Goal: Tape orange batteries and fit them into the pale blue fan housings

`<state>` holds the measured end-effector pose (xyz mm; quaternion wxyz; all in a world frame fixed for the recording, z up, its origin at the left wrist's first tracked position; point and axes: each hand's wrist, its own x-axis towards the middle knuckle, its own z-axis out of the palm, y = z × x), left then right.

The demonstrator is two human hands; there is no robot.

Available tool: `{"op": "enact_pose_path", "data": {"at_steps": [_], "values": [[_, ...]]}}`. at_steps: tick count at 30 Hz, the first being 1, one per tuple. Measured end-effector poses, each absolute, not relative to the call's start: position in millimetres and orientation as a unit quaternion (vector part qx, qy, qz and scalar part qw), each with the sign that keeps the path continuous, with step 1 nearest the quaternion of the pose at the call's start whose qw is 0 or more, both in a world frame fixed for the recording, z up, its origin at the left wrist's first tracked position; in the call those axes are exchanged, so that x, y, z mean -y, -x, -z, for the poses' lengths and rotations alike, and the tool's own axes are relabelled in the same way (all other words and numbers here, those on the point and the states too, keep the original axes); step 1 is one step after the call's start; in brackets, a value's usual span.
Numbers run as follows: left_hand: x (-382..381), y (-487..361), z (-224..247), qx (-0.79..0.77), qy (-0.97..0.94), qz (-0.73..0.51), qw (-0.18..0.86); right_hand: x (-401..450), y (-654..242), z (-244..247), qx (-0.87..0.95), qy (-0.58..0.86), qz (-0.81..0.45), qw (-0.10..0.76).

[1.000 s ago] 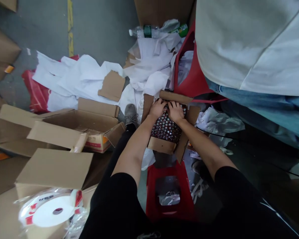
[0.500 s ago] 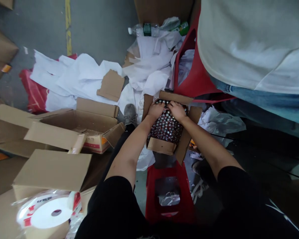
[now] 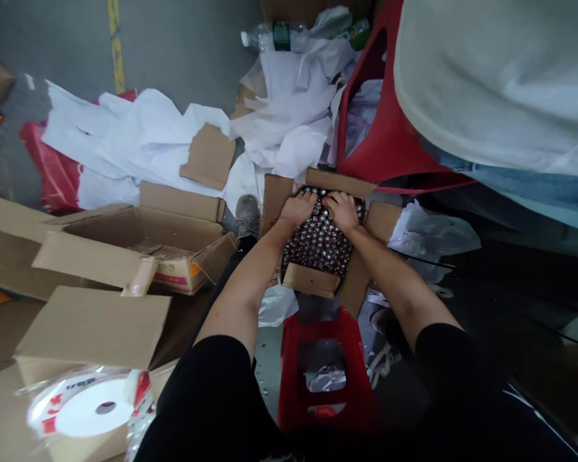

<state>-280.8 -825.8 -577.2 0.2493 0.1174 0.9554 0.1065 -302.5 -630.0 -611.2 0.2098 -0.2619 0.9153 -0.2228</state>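
Observation:
An open cardboard box sits in front of me, its flaps folded outward. Tightly packed inside are small, round, shiny-topped pieces, dark reddish between the tops; they look like batteries on end, but I cannot be sure. On the far left part of the pack rests my left hand, fingers curled down among the pieces. My right hand is beside it on the far right part, its fingers likewise bent into the pack. The fingertips of both hands are partly hidden.
A red stool stands between my legs, another red stool beside a person in a light shirt. Left are an open carton and a white reel in plastic. White paper and plastic bottles litter the floor.
The view has shifted slightly. The box's left and right flaps lean further outward. Both hands stay on the packed pieces, with little visible movement.

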Motion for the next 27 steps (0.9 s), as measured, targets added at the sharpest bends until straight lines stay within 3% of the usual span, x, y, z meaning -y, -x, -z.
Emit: {"op": "enact_pose_path", "data": {"at_steps": [13, 19, 27], "values": [[819, 265, 588, -0.972, -0.109, -0.097, 0.185, 638, 291, 613, -0.936, 0.245, 0.192, 0.166], [817, 273, 592, -0.969, -0.093, -0.104, 0.205, 654, 288, 617, -0.954, 0.193, 0.182, 0.142], [815, 284, 582, -0.956, -0.068, -0.100, 0.267, 639, 289, 629, -0.936, 0.181, 0.277, 0.122]]}}
